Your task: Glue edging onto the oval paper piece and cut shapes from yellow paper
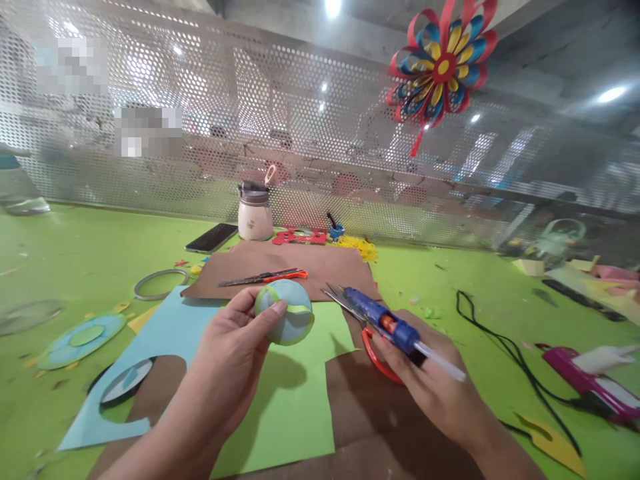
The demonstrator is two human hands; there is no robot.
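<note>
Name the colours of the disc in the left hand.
The disc is light blue with bright green strips, seen best in the head view.

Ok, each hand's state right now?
Left hand: closed, holding a light-blue and green disc.
Right hand: closed, holding a blue glue gun; whether it also grips the red-handled scissors can't be told.

**Lamps (333,8) Shone Above a Green Table (120,247)**

Behind the table ran a silvery screen (200,173), perforated all over with small round holes. Through it, the space beyond showed only as blurred grey shapes with reddish patches. A grey ceiling (280,17) spanned the top. One lamp glowed near the upper middle, another at the far right, and smaller spots of light dotted the screen.
</note>
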